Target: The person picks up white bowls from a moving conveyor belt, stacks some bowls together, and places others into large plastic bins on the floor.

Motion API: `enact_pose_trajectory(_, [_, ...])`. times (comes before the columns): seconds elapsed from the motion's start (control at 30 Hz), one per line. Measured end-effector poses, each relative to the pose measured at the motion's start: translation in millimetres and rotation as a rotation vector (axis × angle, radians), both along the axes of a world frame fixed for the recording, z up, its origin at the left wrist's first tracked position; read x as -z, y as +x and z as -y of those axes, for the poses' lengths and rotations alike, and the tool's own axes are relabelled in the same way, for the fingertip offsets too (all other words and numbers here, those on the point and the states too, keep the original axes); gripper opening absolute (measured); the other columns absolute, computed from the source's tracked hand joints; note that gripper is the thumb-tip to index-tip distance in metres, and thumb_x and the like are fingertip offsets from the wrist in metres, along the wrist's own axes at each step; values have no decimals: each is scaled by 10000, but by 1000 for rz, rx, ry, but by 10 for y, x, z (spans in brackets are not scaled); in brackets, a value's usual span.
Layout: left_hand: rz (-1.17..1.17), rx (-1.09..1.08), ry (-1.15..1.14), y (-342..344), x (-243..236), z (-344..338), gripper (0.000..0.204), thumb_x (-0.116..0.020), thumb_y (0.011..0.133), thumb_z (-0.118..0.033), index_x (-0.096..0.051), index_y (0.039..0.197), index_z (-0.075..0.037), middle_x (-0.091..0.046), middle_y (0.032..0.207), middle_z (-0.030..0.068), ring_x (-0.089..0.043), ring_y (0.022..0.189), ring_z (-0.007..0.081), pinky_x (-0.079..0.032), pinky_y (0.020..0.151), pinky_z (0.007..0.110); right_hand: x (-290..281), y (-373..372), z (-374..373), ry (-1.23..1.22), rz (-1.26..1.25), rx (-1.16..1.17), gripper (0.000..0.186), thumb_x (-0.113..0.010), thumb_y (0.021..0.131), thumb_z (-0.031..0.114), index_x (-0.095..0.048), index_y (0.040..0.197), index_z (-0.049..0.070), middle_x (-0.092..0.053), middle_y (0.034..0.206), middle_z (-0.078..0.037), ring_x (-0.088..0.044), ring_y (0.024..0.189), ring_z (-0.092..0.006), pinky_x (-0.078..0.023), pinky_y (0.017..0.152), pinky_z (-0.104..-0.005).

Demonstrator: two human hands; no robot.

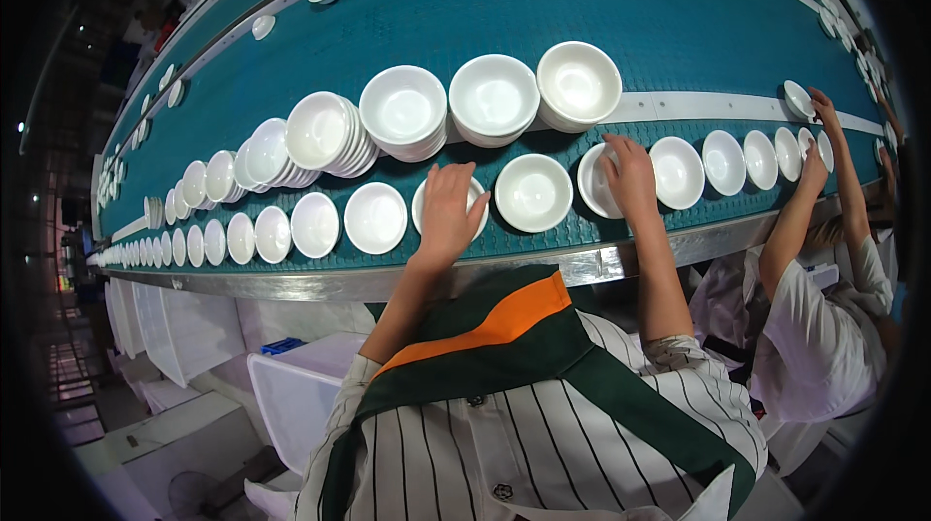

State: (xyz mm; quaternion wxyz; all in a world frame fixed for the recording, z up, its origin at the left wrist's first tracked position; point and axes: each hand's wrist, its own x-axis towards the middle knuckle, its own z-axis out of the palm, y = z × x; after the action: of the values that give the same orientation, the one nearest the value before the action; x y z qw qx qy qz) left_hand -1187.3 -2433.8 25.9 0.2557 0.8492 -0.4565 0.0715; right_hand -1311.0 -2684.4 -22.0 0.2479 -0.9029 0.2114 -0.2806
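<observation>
A row of white bowls stands on the near teal belt. My left hand (447, 214) reaches over one white bowl (419, 207), its fingers at the far rim and its thumb at the right side, gripping it; the palm hides most of the bowl. Farther right, my right hand (632, 175) is closed on the right rim of another white bowl (593, 184), fingertips over the edge. Between my hands sits a single bowl (533, 193), untouched. Just beyond, stacked white bowls (403, 106) line the belt divider.
A metal edge (369, 283) runs along the near belt. Beyond the divider (679, 106) lies a wider teal belt (669, 46) with scattered bowls. At right, a co-worker's hand (822, 106) is by a tilted bowl (798, 100). White bins (291, 405) stand below left.
</observation>
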Motion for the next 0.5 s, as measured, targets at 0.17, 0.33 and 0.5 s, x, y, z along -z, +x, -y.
enact_pose_trajectory(0.17, [-38,-44,192,10,176,54,394,-613,763,-117,-515,1114,33,-571,805,210,-541,829,340,-323,975,456,-30,88,-264,30,7,-101,332,-605,731,52,-582,1062,49,-592,953,-136,-554,838,-320,-454,741,-394])
enact_pose_trajectory(0.33, [-14,-55,137,131,188,-120,404,-563,741,-30,-503,1136,27,-567,765,210,-542,796,340,-331,962,463,-196,82,-211,214,152,-119,231,-581,795,54,-588,1024,28,-601,1028,-137,-546,963,-309,-440,823,-359])
enact_pose_trajectory(0.5, [-15,-104,142,197,100,-195,457,-593,717,-36,-478,1155,23,-553,984,202,-508,970,352,-311,972,485,-53,56,25,10,87,44,247,-591,764,32,-599,1011,37,-612,985,-140,-550,925,-317,-433,818,-385])
